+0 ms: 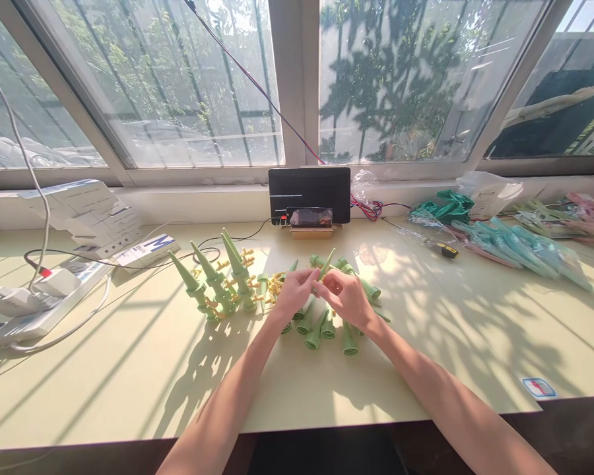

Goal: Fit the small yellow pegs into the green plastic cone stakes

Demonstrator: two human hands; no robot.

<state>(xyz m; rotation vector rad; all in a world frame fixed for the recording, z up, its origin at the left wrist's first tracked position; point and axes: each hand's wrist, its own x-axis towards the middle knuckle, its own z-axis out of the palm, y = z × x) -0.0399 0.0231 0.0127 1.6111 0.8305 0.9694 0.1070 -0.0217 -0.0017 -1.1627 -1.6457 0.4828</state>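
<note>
My left hand (297,290) and my right hand (347,298) meet over the middle of the table, fingers pinched together. Between them they hold a green watering spike (328,261), its pointed tip slanting up and away; my fingers hide its lower part. Beneath and around my hands lie several loose green watering spikes (350,343), some with their ribbed round openings facing me. Small yellow valves (276,285) are heaped just left of my left hand. Further left, several green spikes with yellow valves (242,277) stand upright, points up.
A dark tablet (309,188) stands at the back, with a phone (309,217) before it. White boxes (86,214) and a power strip (54,303) with cables are at left. Bagged teal pieces (515,247) and a black-yellow tape measure (445,250) lie at right.
</note>
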